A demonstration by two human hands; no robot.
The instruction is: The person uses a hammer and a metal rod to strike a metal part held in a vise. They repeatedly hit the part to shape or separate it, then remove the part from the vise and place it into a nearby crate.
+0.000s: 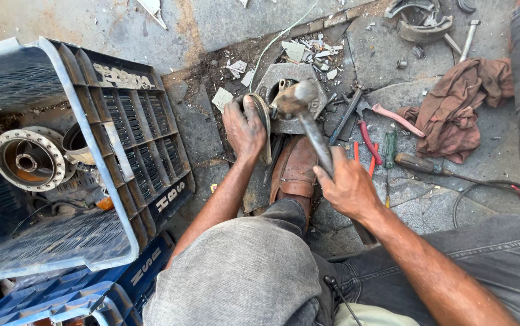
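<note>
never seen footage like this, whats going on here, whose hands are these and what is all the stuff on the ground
There is one picture, taken by a camera worn on a person's head, looking down at their own two bare hands. The right hand grips a hammer by its handle, head over a metal plate. The left hand holds a curved metal part against that plate. Their brown shoe is below. On the stone ground lie red-handled pliers, a green screwdriver and a brown rag. A grey crate holds a wheel hub.

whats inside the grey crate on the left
The grey crate holds a round metal wheel hub, a second metal ring beside it and dark cables below. The crate's walls and shadow hide whatever lies deeper.
</note>
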